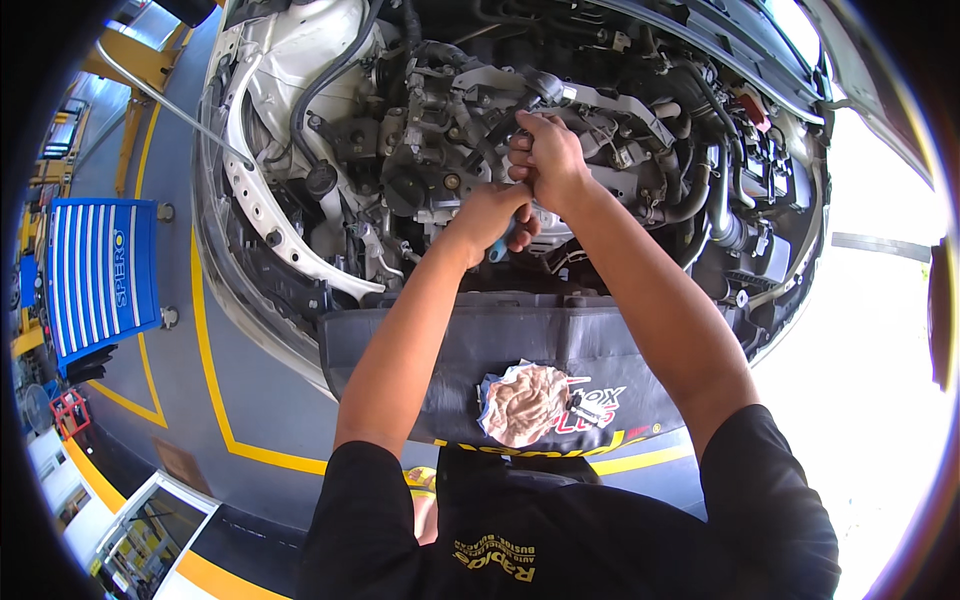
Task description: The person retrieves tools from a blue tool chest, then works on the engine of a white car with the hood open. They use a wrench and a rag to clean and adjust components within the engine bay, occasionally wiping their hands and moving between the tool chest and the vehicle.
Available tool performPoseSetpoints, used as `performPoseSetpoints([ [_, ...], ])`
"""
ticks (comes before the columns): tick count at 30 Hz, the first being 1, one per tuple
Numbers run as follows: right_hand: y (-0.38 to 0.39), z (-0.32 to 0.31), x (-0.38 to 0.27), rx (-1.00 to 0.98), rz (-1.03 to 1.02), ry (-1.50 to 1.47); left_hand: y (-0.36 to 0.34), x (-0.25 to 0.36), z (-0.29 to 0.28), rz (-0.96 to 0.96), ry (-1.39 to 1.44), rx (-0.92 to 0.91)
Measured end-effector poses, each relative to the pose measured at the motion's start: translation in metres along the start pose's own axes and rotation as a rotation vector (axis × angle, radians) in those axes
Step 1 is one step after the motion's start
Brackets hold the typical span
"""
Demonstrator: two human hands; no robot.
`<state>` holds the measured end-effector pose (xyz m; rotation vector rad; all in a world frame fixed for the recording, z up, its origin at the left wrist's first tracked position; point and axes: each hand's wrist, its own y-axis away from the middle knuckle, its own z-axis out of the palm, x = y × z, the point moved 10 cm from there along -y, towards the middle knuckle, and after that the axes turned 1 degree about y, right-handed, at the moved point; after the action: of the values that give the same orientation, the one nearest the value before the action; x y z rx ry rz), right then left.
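Note:
Both my hands are over the engine of a white car with its bonnet up. My left hand is closed around a tool with a blue handle; the handle's end shows below the fingers, and its working end is hidden. Just above and to the right, my right hand is curled, thumb on top, beside a dark hose-like part. What its fingers grip is hidden. The two hands almost touch.
A dark fender cover hangs over the car's front edge, with a crumpled pinkish rag and a small metal piece on it. A blue tool cabinet stands at the left. A prop rod slants up from the front left.

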<state>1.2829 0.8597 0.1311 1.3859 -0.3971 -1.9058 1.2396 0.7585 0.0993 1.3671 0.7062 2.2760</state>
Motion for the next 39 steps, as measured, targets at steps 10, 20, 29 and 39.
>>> performPoseSetpoints([
  [10, -0.017, -0.015, -0.007, 0.066, 0.056, 0.208, -0.004, -0.009, 0.017, 0.079, 0.139, 0.144],
  [20, -0.011, -0.02, -0.043, 0.134, -0.122, 0.961, -0.039, -0.013, 0.098, 0.26, 0.687, 0.068],
  [29, -0.024, 0.004, -0.052, -0.195, -0.181, 1.598, -0.051, -0.012, 0.113, 0.471, 0.841, 0.18],
  [39, -0.031, -0.021, 0.012, -0.008, 0.045, 0.032, 0.003, 0.058, -0.044, 0.396, -0.556, -0.019],
])
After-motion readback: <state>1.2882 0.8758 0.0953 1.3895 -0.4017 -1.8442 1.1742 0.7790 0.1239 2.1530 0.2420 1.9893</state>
